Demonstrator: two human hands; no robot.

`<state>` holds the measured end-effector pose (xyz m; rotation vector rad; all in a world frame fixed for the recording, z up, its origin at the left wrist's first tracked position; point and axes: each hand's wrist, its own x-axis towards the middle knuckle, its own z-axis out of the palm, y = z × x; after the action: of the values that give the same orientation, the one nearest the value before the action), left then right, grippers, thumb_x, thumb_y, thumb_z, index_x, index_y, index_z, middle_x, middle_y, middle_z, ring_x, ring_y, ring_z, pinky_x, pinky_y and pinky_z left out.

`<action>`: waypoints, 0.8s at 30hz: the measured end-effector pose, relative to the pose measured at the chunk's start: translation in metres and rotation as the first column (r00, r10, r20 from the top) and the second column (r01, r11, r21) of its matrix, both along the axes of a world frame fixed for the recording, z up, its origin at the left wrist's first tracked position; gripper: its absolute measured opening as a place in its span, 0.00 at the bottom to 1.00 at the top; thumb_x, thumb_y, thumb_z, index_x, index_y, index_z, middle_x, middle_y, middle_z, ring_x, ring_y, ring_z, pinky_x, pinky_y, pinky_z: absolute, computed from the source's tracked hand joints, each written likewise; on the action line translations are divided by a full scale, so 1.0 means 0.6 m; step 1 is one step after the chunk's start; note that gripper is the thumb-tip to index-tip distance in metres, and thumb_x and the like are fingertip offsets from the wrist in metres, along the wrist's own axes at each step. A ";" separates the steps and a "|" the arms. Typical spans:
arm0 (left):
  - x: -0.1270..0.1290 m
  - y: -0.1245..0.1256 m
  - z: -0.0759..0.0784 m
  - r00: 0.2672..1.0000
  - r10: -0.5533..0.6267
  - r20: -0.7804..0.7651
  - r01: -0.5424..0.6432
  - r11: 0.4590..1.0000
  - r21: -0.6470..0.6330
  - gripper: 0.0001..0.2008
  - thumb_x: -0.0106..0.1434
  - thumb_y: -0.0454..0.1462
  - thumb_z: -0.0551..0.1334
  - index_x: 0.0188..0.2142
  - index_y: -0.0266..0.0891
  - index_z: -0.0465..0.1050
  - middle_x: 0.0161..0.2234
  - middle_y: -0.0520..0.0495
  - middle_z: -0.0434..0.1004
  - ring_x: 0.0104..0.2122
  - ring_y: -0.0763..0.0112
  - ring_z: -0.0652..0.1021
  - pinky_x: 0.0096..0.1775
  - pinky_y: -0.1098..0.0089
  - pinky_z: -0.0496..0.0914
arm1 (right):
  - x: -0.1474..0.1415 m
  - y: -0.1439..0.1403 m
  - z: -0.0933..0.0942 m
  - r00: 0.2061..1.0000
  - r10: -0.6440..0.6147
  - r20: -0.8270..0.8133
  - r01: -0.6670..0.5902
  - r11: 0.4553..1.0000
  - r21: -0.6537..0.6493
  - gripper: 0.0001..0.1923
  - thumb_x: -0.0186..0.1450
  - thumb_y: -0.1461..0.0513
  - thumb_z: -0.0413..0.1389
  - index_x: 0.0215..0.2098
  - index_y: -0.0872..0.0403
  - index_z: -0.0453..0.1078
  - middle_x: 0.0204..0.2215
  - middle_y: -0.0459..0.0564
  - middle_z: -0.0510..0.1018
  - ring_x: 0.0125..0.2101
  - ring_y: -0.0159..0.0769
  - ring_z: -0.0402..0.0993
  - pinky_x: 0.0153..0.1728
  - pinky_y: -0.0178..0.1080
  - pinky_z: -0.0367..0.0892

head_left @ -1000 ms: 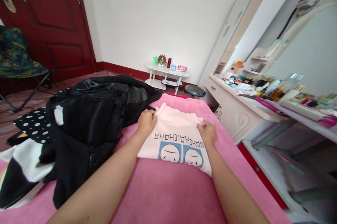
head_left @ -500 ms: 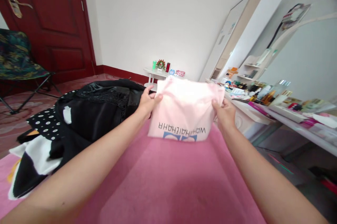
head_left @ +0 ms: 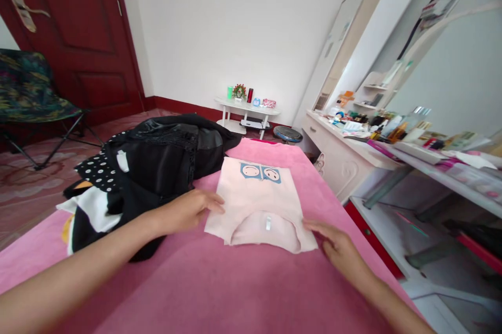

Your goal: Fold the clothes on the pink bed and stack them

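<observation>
Now the folded pink T-shirt (head_left: 257,200) lies flat on the pink bed cover (head_left: 219,292), right beside a pile of black clothes (head_left: 157,167). Her left hand (head_left: 188,208) rests open on the shirt's left edge. Her right hand (head_left: 337,245) lies flat and open, touching the near right corner.
</observation>
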<state>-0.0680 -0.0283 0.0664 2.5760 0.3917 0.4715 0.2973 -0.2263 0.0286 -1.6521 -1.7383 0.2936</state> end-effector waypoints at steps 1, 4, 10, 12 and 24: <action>0.009 0.000 0.023 1.000 0.021 -0.015 -0.021 1.000 0.006 0.21 0.55 0.23 0.53 0.40 0.43 0.78 0.42 0.50 0.79 0.43 0.68 0.77 0.47 0.69 0.69 | -0.003 0.009 0.031 1.000 -0.026 0.016 0.026 0.999 0.033 0.21 0.59 0.67 0.48 0.47 0.46 0.73 0.48 0.49 0.76 0.50 0.40 0.71 0.56 0.47 0.60; 0.073 0.000 0.093 0.991 0.118 0.070 -0.122 0.991 0.061 0.17 0.57 0.27 0.54 0.40 0.41 0.78 0.40 0.50 0.79 0.42 0.67 0.78 0.47 0.69 0.69 | -0.037 0.068 0.145 0.993 -0.117 0.012 0.112 0.973 0.203 0.18 0.63 0.60 0.50 0.51 0.49 0.70 0.50 0.49 0.75 0.52 0.40 0.68 0.57 0.47 0.59; 0.184 -0.013 0.017 0.924 0.383 0.005 -0.378 0.910 0.174 0.27 0.66 0.48 0.52 0.62 0.45 0.56 0.64 0.44 0.51 0.62 0.56 0.56 0.59 0.52 0.52 | -0.134 0.179 0.119 0.960 -0.165 0.227 0.119 0.972 0.203 0.25 0.68 0.53 0.43 0.60 0.51 0.60 0.61 0.53 0.61 0.61 0.41 0.53 0.60 0.50 0.50; 0.187 -0.009 -0.041 0.912 0.386 -0.138 -0.365 0.918 0.155 0.26 0.68 0.50 0.46 0.63 0.51 0.51 0.66 0.49 0.43 0.64 0.55 0.49 0.60 0.49 0.48 | -0.151 0.188 0.050 0.925 -0.144 0.352 0.157 0.988 -0.010 0.26 0.69 0.51 0.40 0.62 0.49 0.56 0.64 0.52 0.54 0.63 0.43 0.47 0.60 0.53 0.47; 0.209 -0.005 -0.040 0.888 0.430 -0.163 -0.409 0.900 0.148 0.21 0.66 0.42 0.49 0.58 0.48 0.63 0.64 0.46 0.53 0.62 0.55 0.56 0.59 0.50 0.51 | -0.165 0.188 0.006 0.877 -0.128 0.462 0.248 0.946 -0.208 0.27 0.70 0.50 0.33 0.65 0.45 0.48 0.66 0.46 0.46 0.65 0.41 0.39 0.61 0.52 0.43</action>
<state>0.0575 -0.0315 0.0425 2.6496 1.0355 0.3988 0.1983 -0.1133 0.0322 -2.2044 -1.9015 0.0506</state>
